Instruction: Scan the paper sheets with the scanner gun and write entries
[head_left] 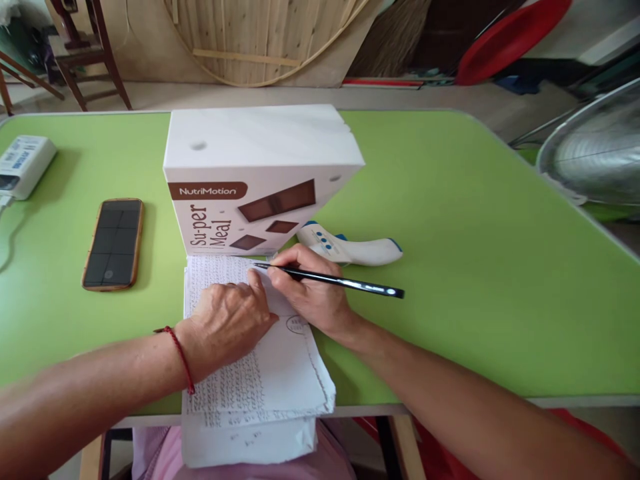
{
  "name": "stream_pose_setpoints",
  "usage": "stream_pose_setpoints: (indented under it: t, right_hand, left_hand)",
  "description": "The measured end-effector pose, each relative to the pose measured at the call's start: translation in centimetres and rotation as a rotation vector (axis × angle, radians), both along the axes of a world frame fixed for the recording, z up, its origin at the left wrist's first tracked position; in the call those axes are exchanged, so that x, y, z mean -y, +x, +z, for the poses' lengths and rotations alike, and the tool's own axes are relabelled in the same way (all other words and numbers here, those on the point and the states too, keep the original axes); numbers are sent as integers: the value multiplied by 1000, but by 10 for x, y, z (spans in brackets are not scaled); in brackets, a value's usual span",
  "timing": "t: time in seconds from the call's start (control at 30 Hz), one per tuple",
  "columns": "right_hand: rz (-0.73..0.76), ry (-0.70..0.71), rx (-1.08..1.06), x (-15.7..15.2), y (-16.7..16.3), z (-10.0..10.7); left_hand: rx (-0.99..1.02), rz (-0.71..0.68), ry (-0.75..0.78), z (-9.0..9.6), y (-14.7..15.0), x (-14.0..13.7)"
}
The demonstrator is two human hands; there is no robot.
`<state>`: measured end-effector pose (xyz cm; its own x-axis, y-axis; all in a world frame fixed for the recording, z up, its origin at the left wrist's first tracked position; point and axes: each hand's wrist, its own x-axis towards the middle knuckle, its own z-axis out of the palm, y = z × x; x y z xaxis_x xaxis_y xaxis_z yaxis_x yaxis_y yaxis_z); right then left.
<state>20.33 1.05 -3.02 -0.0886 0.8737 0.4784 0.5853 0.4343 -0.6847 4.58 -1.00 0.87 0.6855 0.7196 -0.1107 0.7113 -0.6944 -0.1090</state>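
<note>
My right hand [313, 293] grips a black pen [345, 280] between thumb and fingers. Its tip meets the handwritten sheet on top of a stack of papers [287, 380]. My left hand [230, 320], a red cord [181, 360] round its wrist, presses on the same sheet. The index finger of that hand reaches close to the pen tip and the thumb sticks out to the side; its other fingers are curled and partly hidden. Dense rows of writing cover the sheet's left part, and a small round drawing [296, 325] sits near its right edge.
A white NutriMotion box [265, 143] stands just beyond the papers. Behind my right hand lies a white handheld thermometer [370, 252]. A phone [114, 243] and a white power bank with a cable [27, 163] are at left on the green table [475, 267]. The papers overhang the near edge.
</note>
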Motion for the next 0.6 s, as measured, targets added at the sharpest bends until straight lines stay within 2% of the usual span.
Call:
stream_pose_setpoints:
  t: [0.3,0.6]
  right_hand:
    - [-6,27,-31,0,0,-1]
    - [2,38,-4,-1,0,0]
  left_hand:
    - [-6,7,-21,4,-1,0]
    - [100,52,-42,1,-1,0]
